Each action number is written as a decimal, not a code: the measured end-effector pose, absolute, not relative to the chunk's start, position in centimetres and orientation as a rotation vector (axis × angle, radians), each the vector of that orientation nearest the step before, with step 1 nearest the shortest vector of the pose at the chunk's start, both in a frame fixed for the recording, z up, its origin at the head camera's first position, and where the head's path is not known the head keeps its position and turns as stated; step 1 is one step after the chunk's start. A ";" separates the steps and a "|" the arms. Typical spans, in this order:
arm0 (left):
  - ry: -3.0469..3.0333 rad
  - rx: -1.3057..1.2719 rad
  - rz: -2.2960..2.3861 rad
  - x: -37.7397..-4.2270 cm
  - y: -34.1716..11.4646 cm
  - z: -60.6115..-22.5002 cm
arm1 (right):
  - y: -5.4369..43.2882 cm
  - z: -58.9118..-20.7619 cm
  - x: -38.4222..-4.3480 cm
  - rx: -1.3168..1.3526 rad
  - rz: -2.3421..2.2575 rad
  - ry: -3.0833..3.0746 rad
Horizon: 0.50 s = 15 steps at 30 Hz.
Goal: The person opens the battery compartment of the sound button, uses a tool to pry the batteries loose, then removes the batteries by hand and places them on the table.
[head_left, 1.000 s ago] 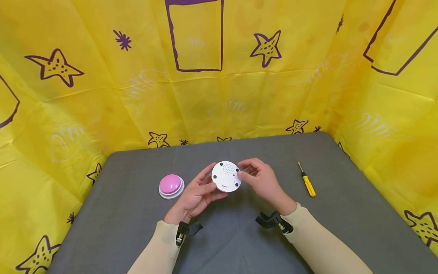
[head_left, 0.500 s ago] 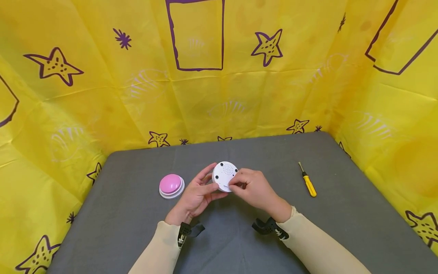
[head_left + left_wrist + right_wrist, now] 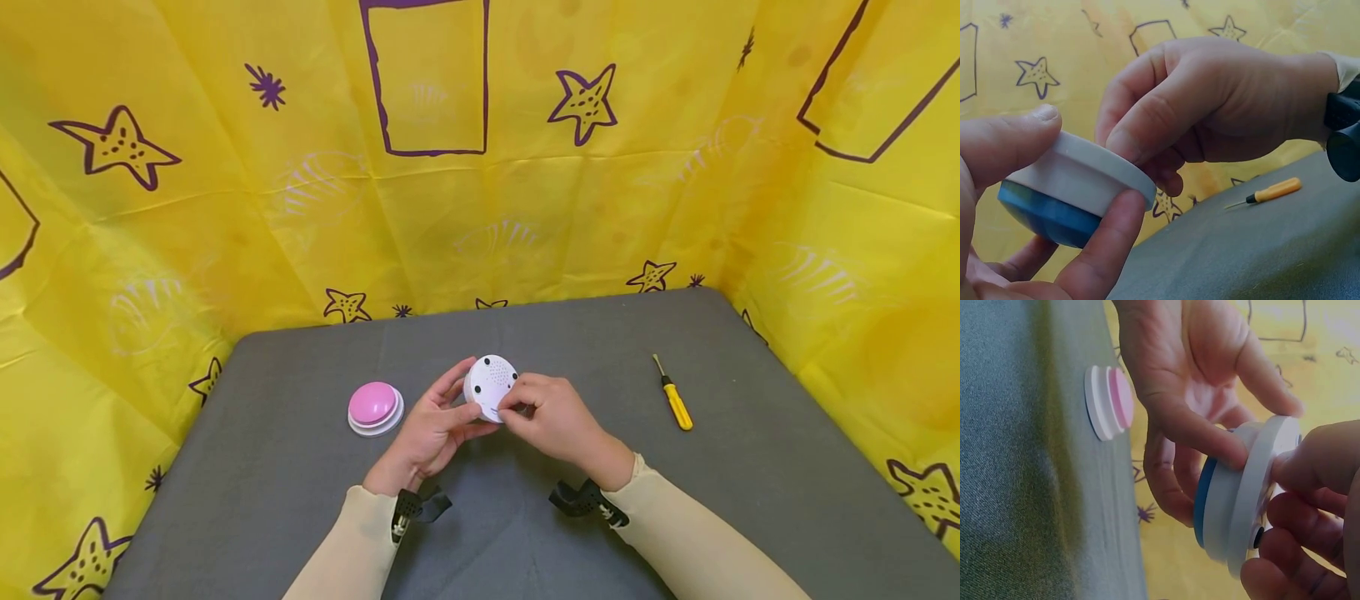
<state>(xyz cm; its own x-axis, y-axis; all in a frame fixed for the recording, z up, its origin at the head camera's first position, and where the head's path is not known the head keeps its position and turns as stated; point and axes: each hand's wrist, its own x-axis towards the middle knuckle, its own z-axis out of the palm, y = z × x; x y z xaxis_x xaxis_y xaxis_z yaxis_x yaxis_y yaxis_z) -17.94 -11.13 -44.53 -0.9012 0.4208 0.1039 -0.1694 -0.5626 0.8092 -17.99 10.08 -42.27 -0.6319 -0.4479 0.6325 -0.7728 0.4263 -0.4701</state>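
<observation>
My left hand [image 3: 431,429] grips a round white buzzer button [image 3: 487,385], thumb on one side and fingers around the other. Its flat underside, with black feet and a cluster of small holes, faces up toward the head camera. The left wrist view shows its white base [image 3: 1079,172] and blue dome [image 3: 1050,215], turned downward. With curled fingers, my right hand [image 3: 558,417] pinches at the underside near a small slot, thumb tip right at the base's face. What lies between the right fingertips is hidden. In the right wrist view a black foot [image 3: 1258,537] shows beside the right fingers.
A second buzzer button, with a pink dome [image 3: 372,403], sits on the grey cloth-covered table [image 3: 300,500] left of the hands. A screwdriver [image 3: 677,407] with a yellow handle lies to the right. Yellow patterned fabric [image 3: 450,217] walls in the back and sides.
My right hand has moved from the right edge of the buzzer button down and left to the slot on its underside, fingers closing in. The left hand keeps its hold, the button tilting slightly.
</observation>
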 end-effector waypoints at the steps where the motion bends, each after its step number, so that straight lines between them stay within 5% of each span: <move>1: 1.243 0.418 2.476 -17.9 -11.1 -44.6 | 10.1 -42.3 -18.0 1.042 1.068 -2.266; 15: 1.275 0.482 2.488 -17.8 -10.9 -44.3 | 9.8 -42.7 -17.6 1.011 0.983 -2.174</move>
